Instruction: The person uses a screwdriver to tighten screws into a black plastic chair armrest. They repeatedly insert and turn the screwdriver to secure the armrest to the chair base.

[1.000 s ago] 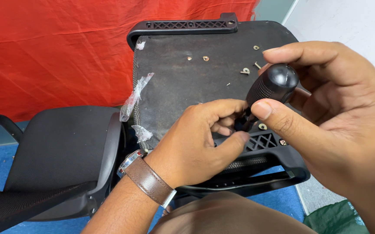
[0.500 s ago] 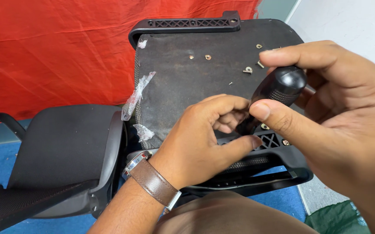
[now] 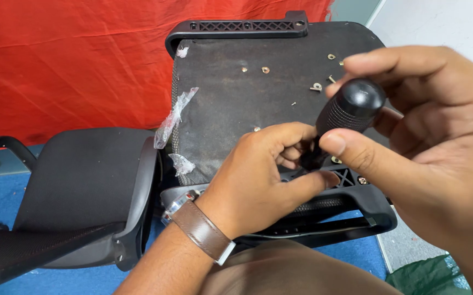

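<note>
— Red cloth (image 3: 67,65) hangs across the whole upper left of the frame, and blue floor (image 3: 7,196) shows at the lower left. What is the person gripping?

— A black screwdriver (image 3: 348,112), right of centre. The right hand (image 3: 433,158) has its grip closed round the ribbed handle, thumb pressed on the near side and fingers curled over the rounded top, likely so it can be twisted while pushed down.

— And the other hand?

— The left hand (image 3: 258,175) is pinched shut low on the tool, just where the shaft meets the black plastic frame (image 3: 351,196). I'd judge it is steadying the tip; the tip itself is hidden behind the fingers. A brown strap (image 3: 201,232) sits on that wrist.

— What does the frame belong to?

— An upturned chair seat (image 3: 247,104), its dark fabric underside facing up and propped on the person's lap, which puts the fixing points within reach. Loose screws and washers (image 3: 317,86) lie on that underside in the upper right, near the work. Torn clear plastic (image 3: 173,117) clings to its left edge.

— Anything beside it?

— A black chair part (image 3: 83,180) with a curved armrest lies at the lower left, apart from the hands.
</note>
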